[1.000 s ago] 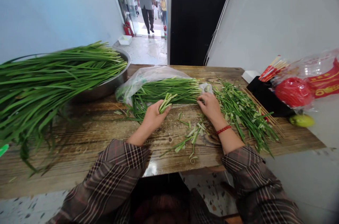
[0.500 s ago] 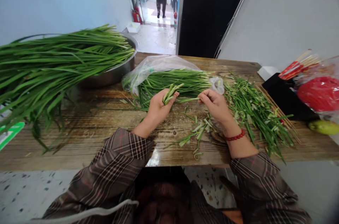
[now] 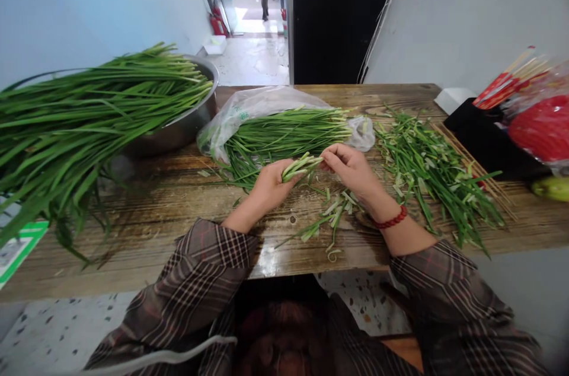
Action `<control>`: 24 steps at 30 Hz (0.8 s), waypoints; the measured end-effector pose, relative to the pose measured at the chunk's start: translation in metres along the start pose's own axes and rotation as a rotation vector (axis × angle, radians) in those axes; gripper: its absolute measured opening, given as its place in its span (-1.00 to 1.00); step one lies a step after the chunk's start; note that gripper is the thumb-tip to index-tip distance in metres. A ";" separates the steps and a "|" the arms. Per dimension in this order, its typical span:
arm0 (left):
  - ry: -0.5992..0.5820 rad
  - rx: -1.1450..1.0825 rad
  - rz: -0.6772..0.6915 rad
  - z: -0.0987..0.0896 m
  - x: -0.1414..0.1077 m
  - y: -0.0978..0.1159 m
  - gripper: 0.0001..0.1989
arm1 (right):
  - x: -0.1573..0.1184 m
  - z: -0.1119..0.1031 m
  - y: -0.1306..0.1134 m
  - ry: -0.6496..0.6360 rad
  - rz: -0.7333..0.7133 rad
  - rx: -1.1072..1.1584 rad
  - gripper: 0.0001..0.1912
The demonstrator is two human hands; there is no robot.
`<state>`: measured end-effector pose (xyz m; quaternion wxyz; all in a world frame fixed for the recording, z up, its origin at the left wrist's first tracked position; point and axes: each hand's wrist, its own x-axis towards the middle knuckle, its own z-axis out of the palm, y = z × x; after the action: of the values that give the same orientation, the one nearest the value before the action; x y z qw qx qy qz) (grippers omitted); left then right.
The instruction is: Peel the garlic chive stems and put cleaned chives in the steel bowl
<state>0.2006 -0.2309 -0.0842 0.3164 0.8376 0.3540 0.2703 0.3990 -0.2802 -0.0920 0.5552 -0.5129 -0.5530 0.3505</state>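
Note:
A small bunch of garlic chives (image 3: pixel 297 167) is wrapped in my left hand (image 3: pixel 272 186), its pale stem ends pointing right. My right hand (image 3: pixel 349 171) is closed, thumb and fingertips pinching the end of a chive stalk at the tip of that bunch. Just behind both hands lies a larger pile of chives (image 3: pixel 284 130) on a clear plastic bag (image 3: pixel 271 97). Peeled scraps and short leaf bits (image 3: pixel 335 213) are scattered on the wooden table below my right hand.
A steel basin (image 3: pixel 207 88) heaped with long chives (image 3: pixel 111 91) stands at the left. To the right lie a heap of loose trimmings (image 3: pixel 435 168), thin wooden sticks (image 3: pixel 498 198), a black holder (image 3: pixel 484 139) and a red bagged item (image 3: pixel 544 127). A doorway is beyond the table.
My right hand has moved left, up to the bunch in my left hand. The bunch now points more to the right. My view has shifted slightly, and the person outside has walked further off.

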 end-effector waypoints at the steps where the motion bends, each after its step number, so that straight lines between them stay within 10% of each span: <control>1: 0.000 0.006 -0.007 0.000 0.000 0.000 -0.78 | 0.000 0.001 -0.001 -0.009 -0.004 0.028 -0.59; 24: -0.064 -0.180 -0.046 0.002 0.000 0.005 -0.82 | -0.007 0.016 0.001 -0.049 -0.070 -0.048 -0.63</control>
<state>0.2038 -0.2341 -0.0818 0.4077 0.8054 0.3373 0.2670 0.3827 -0.2835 -0.0970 0.5410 -0.4977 -0.5924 0.3296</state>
